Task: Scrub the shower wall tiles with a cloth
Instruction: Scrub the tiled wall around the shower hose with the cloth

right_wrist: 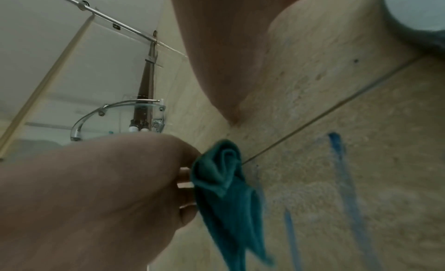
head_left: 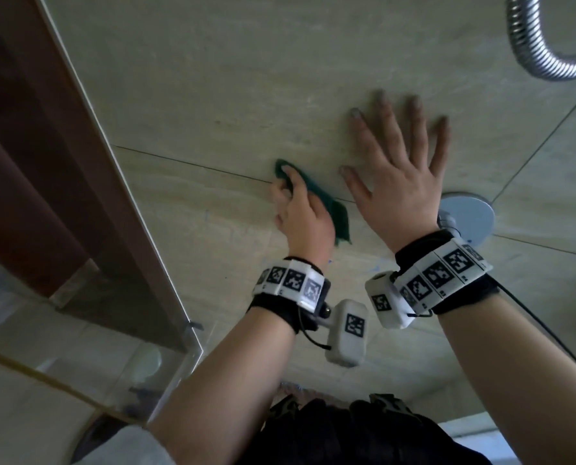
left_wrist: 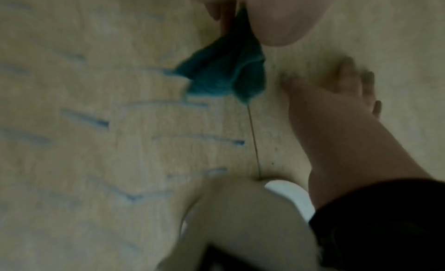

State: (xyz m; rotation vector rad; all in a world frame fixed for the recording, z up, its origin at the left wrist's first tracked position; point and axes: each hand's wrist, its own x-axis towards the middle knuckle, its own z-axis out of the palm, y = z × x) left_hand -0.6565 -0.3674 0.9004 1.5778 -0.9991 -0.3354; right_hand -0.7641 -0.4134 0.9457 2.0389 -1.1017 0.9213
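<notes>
My left hand (head_left: 288, 191) grips a bunched teal cloth (head_left: 338, 223) and holds it against the beige wall tile (head_left: 212, 78), right on a grout line. In the right wrist view the left hand's fingers (right_wrist: 185, 187) curl round the cloth (right_wrist: 224, 191), whose loose end hangs down. To its right, my right hand (head_left: 393, 152) lies flat on the tile with fingers spread and holds nothing. Blue streaks (right_wrist: 342, 160) mark the tile beside the cloth, and the left wrist view shows more such blue streaks (left_wrist: 91, 120) by the cloth (left_wrist: 224, 75).
A coiled metal shower hose (head_left: 531, 38) hangs at the top right. A round chrome wall plate (head_left: 471, 216) sits just right of my right wrist. A glass panel edge (head_left: 112, 182) and brown frame close the left side. A glass corner shelf (right_wrist: 115, 119) is mounted lower left.
</notes>
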